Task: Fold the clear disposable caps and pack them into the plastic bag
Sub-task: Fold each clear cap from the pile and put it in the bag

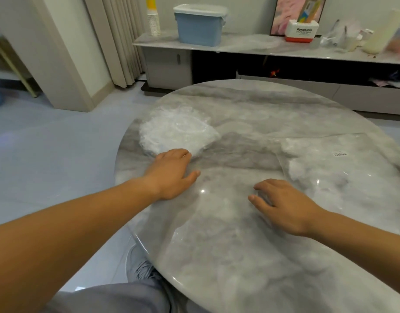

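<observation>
Sitting at a round grey marble tabletop (251,105), both bare forearms stretched forward over it.

Caps: pile of clear caps (176,132) lies on the far left part of the tabletop, a crumpled whitish heap, near the left rim.

Bag: plastic bag (325,168) lies flat on the right side of the tabletop, well apart from the pile. Small white label (340,154) on its upper face. Whitish crumpled material shows through the film; cannot tell how many caps are inside.

Left hand (171,175): palm down, fingers stretched forward and relaxed, fingertips touching the near edge of the pile, thumb splayed toward the middle of the tabletop. Nothing gripped.

Right hand (282,204): palm down, just beside the bag's near left corner, fingers loosely bent with tips on the surface. Nothing plainly held. Faint creases of clear film show on the tabletop between and below the two hands; cannot tell whether this is a spread cap or whether the right fingers press it.

Surroundings: grey trousers (126,297) at the bottom edge. Behind the tabletop, a low sideboard (169,64) carries a blue box (200,28) with a pale lid, a stack of paper cups (153,21) to its left and a red-and-white carton (301,31) further right. Pleated curtain (117,41) at the left of the sideboard. Pale tiled floor (58,143).
</observation>
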`<control>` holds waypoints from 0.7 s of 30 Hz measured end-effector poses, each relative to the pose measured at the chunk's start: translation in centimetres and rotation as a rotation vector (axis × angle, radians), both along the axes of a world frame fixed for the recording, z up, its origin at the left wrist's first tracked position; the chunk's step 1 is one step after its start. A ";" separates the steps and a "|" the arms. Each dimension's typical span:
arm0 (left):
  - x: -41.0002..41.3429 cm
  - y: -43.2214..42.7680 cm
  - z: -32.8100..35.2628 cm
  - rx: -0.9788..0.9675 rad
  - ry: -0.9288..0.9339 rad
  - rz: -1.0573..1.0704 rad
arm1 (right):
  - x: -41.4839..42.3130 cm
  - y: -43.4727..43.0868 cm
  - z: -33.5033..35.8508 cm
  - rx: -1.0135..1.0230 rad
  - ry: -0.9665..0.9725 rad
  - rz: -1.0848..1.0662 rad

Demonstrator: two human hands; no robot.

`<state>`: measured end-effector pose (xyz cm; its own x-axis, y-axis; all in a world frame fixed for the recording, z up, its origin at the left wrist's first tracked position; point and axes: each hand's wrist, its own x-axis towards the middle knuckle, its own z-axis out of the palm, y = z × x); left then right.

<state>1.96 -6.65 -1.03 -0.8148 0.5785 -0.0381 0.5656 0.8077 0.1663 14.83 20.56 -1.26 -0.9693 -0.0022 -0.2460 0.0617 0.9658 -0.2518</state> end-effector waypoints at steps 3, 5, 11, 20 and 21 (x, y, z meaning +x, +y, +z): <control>0.8 -0.1 -0.1 0.032 0.026 -0.061 | 0.8 0.2 0.2 -0.001 0.030 0.005; 1.4 -0.2 0.2 0.079 0.107 -0.080 | 1.6 0.1 0.3 -0.015 0.040 0.016; 0.8 1.5 1.4 -0.058 0.054 0.074 | 3.6 0.3 0.3 -0.035 0.036 0.080; 1.4 2.9 2.3 0.075 0.116 0.106 | 4.8 1.1 1.8 -0.149 0.102 0.071; 1.8 3.1 2.6 0.090 0.133 0.088 | 4.8 1.2 2.1 -0.169 0.126 0.059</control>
